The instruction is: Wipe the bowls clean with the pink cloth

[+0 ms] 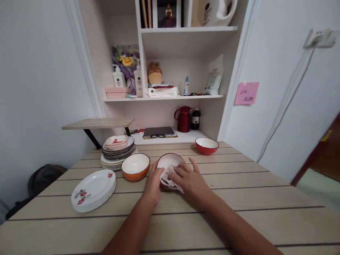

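A bowl with a white inside and a dark rim stands on the table in front of me. My left hand grips its left side, thumb over the rim. In my right hand is a crumpled pale cloth, pressed against the near inside of the bowl and hanging over its rim. The fingertips are partly buried in the cloth, and one finger sticks out to the right. Just left of my left hand sits an orange bowl with a white inside. Farther back on the right is a red bowl.
Flower-patterned white plates are stacked at the left. Behind them rises a taller stack of dark-rimmed plates topped by small pink dishes, near a raised wooden shelf. A red jug and a laptop are at the back.
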{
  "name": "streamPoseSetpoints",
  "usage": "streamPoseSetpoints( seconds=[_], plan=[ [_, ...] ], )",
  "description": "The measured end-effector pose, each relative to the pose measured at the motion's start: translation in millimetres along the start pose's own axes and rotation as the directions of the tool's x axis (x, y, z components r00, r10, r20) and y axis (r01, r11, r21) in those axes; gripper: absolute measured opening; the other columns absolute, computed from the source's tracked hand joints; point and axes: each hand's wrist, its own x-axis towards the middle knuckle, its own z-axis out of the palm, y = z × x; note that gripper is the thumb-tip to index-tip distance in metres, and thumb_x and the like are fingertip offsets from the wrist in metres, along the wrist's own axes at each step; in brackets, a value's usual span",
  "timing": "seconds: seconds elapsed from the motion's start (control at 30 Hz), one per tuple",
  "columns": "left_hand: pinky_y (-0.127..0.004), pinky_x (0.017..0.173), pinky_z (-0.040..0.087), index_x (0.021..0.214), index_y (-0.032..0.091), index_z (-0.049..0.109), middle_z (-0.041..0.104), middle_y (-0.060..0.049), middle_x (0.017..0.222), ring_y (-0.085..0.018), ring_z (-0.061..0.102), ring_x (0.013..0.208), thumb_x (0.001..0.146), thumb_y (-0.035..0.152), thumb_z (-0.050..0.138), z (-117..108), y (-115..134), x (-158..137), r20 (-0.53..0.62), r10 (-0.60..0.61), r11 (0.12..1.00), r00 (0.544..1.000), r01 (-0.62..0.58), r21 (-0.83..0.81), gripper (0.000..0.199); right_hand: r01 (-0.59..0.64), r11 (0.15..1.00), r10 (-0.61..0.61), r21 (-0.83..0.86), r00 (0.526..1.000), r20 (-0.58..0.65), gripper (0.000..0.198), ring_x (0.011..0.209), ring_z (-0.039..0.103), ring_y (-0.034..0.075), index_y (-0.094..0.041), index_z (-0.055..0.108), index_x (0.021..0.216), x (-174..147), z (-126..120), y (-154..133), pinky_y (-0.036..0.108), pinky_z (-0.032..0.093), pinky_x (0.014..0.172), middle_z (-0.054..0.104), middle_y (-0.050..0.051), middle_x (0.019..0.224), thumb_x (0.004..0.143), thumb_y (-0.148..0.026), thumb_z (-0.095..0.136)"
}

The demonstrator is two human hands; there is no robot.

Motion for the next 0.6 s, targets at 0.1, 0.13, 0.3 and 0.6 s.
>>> streamPoseSetpoints(
  seconds=[0.1, 0.13, 0.3, 0.6],
  plan=[
    [-0.029, 0.068, 0.051, 0.116, 0.020, 0.069, 0.072, 0.001, 0.079, -0.021, 0.068, 0.074, 0.067, 0.027, 0.073, -2.5, -0.3, 0.7, -0.039, -0.010, 1.000, 0.999, 0.010, -0.019, 0.051, -0.037, 0.999, 0.037, -0.009, 0.999, -0.018, 0.039, 0.119, 0.052, 0.029, -0.030, 0.065, 0.119, 0.0, -0.6, 1.3, 0.066, -0.002, 0.119, 0.072, 0.005, 0.106, 0.091, -0.006, 0.055],
    [-0.029, 0.067, 0.051, 0.117, 0.020, 0.069, 0.072, 0.001, 0.079, -0.020, 0.068, 0.073, 0.067, 0.027, 0.074, -3.0, 0.9, 0.2, -0.038, -0.013, 1.000, 0.999, 0.012, -0.020, 0.051, -0.034, 0.999, 0.033, -0.015, 0.999, -0.011, 0.040, 0.118, 0.052, 0.029, -0.030, 0.065, 0.118, 0.2, 0.3, 1.0, 0.066, -0.002, 0.119, 0.072, 0.005, 0.105, 0.091, -0.004, 0.053],
    [-0.034, 0.081, 0.055, 0.131, 0.025, 0.062, 0.075, -0.006, 0.111, -0.025, 0.072, 0.095, 0.074, 0.041, 0.082, -4.9, 11.0, -4.2, 0.049, -0.034, 0.998, 0.998, 0.037, -0.050, 0.063, -0.024, 0.999, 0.021, 0.045, 0.998, 0.062, 0.034, 0.105, 0.054, 0.027, -0.028, 0.066, 0.111, -0.1, 9.7, -3.2, 0.060, 0.010, 0.116, 0.072, 0.004, 0.108, 0.087, -0.006, 0.058],
    [-0.037, 0.112, 0.040, 0.142, 0.031, 0.055, 0.063, -0.007, 0.142, -0.026, 0.055, 0.132, 0.084, 0.051, 0.078, -5.5, 1.2, -4.4, 0.240, 0.019, 0.987, 0.970, 0.020, -0.160, 0.066, -0.221, 0.934, 0.212, 0.280, 0.975, 0.061, 0.021, 0.100, 0.057, 0.026, -0.026, 0.064, 0.108, 0.6, 14.7, -7.9, 0.046, 0.032, 0.100, 0.072, 0.005, 0.106, 0.090, -0.016, 0.062]
  ],
)
